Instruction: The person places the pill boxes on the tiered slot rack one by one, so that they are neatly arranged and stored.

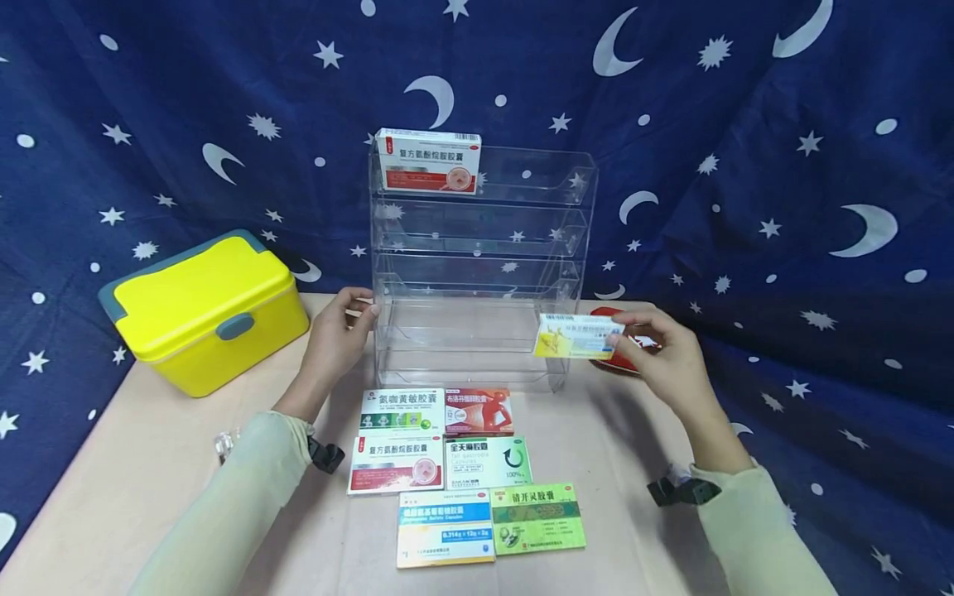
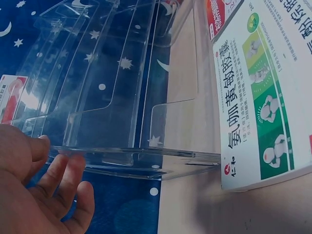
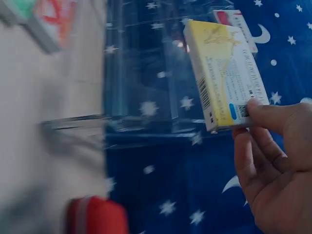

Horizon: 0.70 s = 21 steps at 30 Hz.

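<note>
A clear acrylic tiered rack (image 1: pixel 477 248) (image 2: pixel 112 97) (image 3: pixel 141 73) stands at the back of the table. A red-and-white medicine box (image 1: pixel 428 161) sits at the left of its top tier. My left hand (image 1: pixel 358 313) (image 2: pixel 44 195) rests with relaxed fingers against the rack's left side wall. My right hand (image 1: pixel 633 338) (image 3: pixel 278 165) pinches a yellow-and-white medicine box (image 1: pixel 577 335) (image 3: pixel 224 68) by its right end, held level in front of the rack's lower right corner.
Several medicine boxes lie in rows on the table (image 1: pixel 149 463) before the rack, among them a green-and-white one (image 1: pixel 402 410) (image 2: pixel 258 97). A yellow lidded case (image 1: pixel 204 310) stands at the left. A red object (image 1: pixel 605 314) (image 3: pixel 95 217) lies behind my right hand. Starry blue cloth hangs behind.
</note>
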{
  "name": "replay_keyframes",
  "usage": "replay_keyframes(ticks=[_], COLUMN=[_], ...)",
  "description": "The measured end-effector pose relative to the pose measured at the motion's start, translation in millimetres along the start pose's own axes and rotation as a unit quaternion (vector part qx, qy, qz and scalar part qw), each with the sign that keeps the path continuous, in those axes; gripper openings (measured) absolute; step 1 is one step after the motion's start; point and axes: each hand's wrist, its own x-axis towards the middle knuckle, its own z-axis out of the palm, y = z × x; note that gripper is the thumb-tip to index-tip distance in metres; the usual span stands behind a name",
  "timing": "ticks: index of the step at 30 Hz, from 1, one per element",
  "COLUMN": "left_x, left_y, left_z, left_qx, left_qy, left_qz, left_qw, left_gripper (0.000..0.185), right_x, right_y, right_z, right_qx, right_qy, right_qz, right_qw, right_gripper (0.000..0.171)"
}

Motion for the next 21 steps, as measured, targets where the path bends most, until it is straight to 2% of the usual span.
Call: replay_keyframes(ticks=[7, 13, 17, 21], left_x=[0.2, -0.2, -0.5, 0.0], left_y=[0.7, -0.2, -0.7, -1.1], left_z=[-0.1, 1.0, 0.8, 0.7], left_qx=[0.001, 0.011, 0.012, 0.008], left_qy=[0.002, 0.0, 0.001, -0.001], left_qz=[0.005, -0.007, -0.006, -0.005], left_qw=[1.0, 0.9999, 0.9999, 1.0], left_gripper=[0.03, 0.031, 0.032, 0.032], right_x=[88.8, 154.1, 188.0, 208.4], right_y=[-37.6, -71.6, -92.2, -105.8], right_z=[-0.8, -4.3, -4.0, -0.4], right_qx=[0.043, 0.054, 0.044, 0.016], right_qy=[-0.015, 0.013, 0.028, 0.038], right_qz=[0.002, 0.007, 0.007, 0.004], right_qw=[0.999, 0.998, 0.999, 0.999], right_gripper=[0.032, 0.032, 0.031, 0.029])
